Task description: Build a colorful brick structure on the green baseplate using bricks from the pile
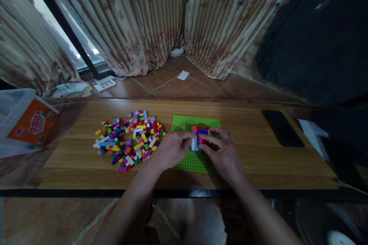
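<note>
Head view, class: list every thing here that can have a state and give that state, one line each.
left hand, fingers curled onto the left side of the brick build.
right hand, fingers closed on its right side.
brick build, small, seated on the baseplate.
baseplate, flat on the table.
loose bricks, heaped, unsorted.
phone, flat, screen dark.
curtains, drawn, with a gap at left.

Left hand point(169, 149) and right hand point(225, 155) cover near part of green baseplate point(184, 122) and lower edge of brick build point(200, 132); grip indiscernible. Plastic box point(11, 101) cut by left edge; orange label point(33, 126) print illegible.
</note>
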Demonstrator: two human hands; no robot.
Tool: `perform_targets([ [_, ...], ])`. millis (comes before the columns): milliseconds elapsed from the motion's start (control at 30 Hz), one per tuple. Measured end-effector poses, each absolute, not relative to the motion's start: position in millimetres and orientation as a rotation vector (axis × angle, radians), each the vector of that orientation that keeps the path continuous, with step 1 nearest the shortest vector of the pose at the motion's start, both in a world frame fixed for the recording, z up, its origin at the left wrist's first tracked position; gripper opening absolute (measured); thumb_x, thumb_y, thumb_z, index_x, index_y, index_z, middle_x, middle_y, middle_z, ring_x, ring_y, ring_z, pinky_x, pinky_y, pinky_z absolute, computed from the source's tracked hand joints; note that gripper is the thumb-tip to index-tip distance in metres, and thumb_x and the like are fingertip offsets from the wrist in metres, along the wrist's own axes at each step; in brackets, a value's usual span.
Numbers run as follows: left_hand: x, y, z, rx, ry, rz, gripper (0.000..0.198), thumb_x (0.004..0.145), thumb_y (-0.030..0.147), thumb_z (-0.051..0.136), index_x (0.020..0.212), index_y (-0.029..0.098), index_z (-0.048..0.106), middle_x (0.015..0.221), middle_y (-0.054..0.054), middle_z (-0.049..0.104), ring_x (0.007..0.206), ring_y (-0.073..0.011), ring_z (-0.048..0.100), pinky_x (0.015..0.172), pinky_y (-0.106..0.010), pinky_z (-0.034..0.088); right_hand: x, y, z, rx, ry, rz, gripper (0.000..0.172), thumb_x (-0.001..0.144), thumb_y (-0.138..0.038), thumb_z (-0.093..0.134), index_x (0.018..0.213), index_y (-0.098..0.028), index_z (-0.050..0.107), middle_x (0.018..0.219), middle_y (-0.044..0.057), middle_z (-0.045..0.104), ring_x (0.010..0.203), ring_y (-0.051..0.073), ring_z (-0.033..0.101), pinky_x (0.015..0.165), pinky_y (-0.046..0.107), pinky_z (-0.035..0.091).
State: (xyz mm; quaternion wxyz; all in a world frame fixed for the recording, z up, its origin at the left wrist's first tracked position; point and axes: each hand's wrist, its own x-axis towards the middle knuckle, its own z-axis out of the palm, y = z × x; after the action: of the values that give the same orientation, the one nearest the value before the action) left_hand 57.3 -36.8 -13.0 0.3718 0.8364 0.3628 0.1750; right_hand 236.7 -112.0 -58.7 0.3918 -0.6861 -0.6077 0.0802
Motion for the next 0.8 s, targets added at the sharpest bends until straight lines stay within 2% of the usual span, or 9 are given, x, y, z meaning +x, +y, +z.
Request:
perform_targets([
  [500, 57.0, -36.9, -15.4, 2.135, 0.943, 0.389, 0.034, 0.091, 0.018, 0.047, 0.115, 0.024, 0.070, 0.081, 0.000, 0.072, 0.074, -0.0159, 0.065, 0.076, -0.028, 0.050, 235.3, -115.4, -54.4, -1.769, -1.738, 0.076, 0.024, 0.087, -0.034, 0.061, 0.107, -0.028, 0.074, 0.128, 0.011, 0.057, 0.115, 0.031, 0.051, 0.095, 0.053, 0.048],
  [800, 56.4, -36.9, -16.1, 2.163, 0.949, 0.364, 0.034, 0.090, 0.018, 0.047, 0.117, 0.023, 0.069, 0.082, -0.001, 0.072, 0.072, -0.0156, 0.064, 0.073, -0.028, 0.050, 237.8, -115.0, -50.5, -1.796, -1.655, 0.182, 0.033, 0.082, -0.037, 0.068, 0.112, -0.022, 0.070, 0.129, 0.012, 0.058, 0.120, 0.031, 0.052, 0.101, 0.053, 0.045],
])
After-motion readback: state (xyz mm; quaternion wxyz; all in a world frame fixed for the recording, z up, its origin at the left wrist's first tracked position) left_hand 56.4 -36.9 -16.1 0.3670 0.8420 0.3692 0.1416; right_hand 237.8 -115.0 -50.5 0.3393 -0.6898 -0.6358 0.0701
